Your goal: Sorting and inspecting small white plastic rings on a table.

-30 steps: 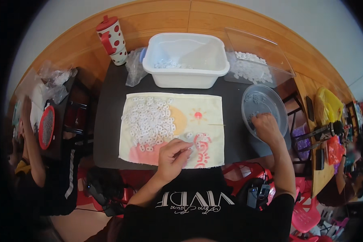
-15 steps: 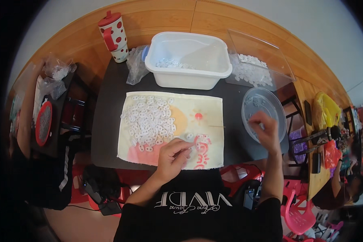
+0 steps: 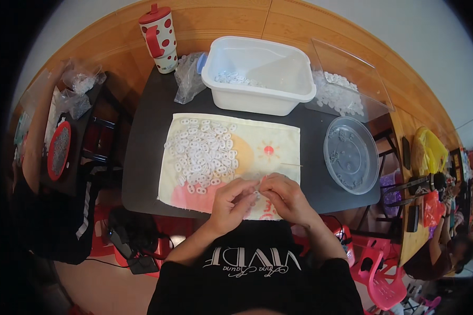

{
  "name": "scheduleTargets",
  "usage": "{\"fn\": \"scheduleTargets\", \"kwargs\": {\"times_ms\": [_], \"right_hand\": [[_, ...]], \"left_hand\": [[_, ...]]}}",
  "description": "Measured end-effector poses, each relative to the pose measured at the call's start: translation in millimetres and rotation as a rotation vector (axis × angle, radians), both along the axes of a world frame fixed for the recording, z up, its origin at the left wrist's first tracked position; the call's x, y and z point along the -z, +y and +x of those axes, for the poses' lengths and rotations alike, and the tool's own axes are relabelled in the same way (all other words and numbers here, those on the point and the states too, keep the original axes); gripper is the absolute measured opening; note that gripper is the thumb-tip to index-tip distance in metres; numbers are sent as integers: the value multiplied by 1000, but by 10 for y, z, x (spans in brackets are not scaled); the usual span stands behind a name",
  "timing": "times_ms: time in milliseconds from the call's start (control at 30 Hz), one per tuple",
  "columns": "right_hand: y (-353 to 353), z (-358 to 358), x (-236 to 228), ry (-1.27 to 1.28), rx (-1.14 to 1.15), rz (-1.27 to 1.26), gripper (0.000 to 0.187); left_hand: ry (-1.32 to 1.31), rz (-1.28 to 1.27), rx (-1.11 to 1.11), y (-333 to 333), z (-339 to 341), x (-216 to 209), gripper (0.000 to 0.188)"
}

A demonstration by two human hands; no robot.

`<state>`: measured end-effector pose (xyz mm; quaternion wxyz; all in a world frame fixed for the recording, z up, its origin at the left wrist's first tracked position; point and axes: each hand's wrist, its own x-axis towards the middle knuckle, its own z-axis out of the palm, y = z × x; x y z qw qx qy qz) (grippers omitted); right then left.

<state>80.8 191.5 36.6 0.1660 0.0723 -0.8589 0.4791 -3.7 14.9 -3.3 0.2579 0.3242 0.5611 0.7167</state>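
Above the front of a cream printed cloth, my two hands meet with fingertips nearly touching. My left hand is closed in a pinch, and my right hand is pinched too. Whatever lies between the fingertips is too small and too covered to make out. Left of the hands, a spread heap of small white two-holed plastic pieces covers much of the cloth. To the right stands a round clear tub holding small grey bits in clumps. A thin stick or needle rests by the cloth's right edge.
A white basin with small pale pieces stands behind the cloth. Beside it are a clear box with white discs, a plastic bag and a red-lidded tumbler. Another person's arm is at the left table, near a red tray.
My right hand has come from over the round tub to the cloth, meeting my left hand. The left hand stays pinched near the same spot. The whole view has shifted slightly.
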Motion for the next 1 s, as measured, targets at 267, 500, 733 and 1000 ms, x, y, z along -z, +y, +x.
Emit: {"fn": "scheduleTargets", "kwargs": {"times_ms": [267,500,733,1000], "right_hand": [[-1,-8,-1,-69,-33,-29,10],[-4,9,-17,-128,-29,-99,8],[-21,17,-37,-170,-4,-142,6],[-51,-34,22,-19,-59,16,6]], "left_hand": [[37,2,1,-5,-20,-6,32],[87,55,-13,4,-24,25,30],[102,64,-20,8,-16,32,30],[15,69,-27,-19,35,-11,30]]}}
